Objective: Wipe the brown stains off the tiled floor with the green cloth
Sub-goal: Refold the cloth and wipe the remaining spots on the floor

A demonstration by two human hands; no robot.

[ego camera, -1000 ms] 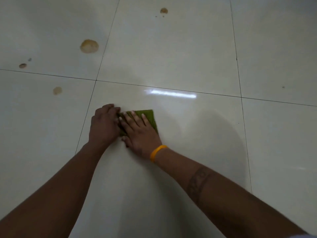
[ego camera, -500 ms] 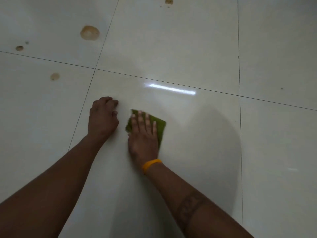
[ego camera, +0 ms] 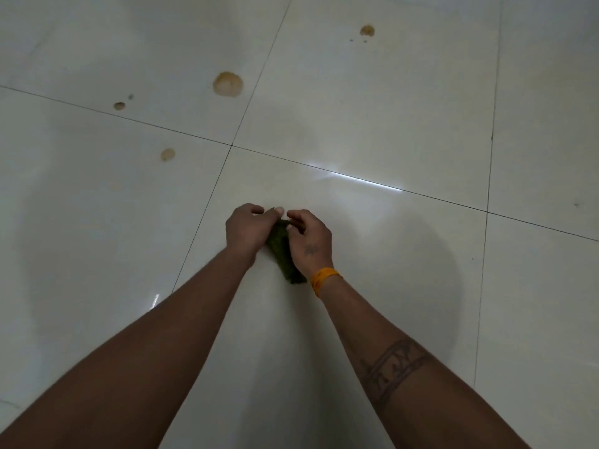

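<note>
The green cloth (ego camera: 282,251) lies bunched into a narrow strip on the tiled floor (ego camera: 372,131), between the two hands. Its long axis runs from up by the fingertips down and slightly right toward the right wrist, where its lower end pokes out just beside the orange wristband (ego camera: 324,277).

The left hand (ego camera: 248,230) has its fingers curled in toward the cloth's upper end, and its grip pinches the fabric there. The right hand (ego camera: 311,241) sits against the cloth's other side, fingers curled over the top edge and holding it too. Both grips are nearly closed round the fabric, the fingertips of the two hands almost meeting above it. How much of the cloth is tucked under the palms cannot be told.

The brown stains sit well apart from the hands, farther up the floor: a large round stain (ego camera: 228,84), a small spot (ego camera: 119,105) to its left, a pale spot (ego camera: 167,154) on the tile below those, and another stain (ego camera: 367,30) near the top right. A tattoo band (ego camera: 393,367) circles the right forearm.
</note>
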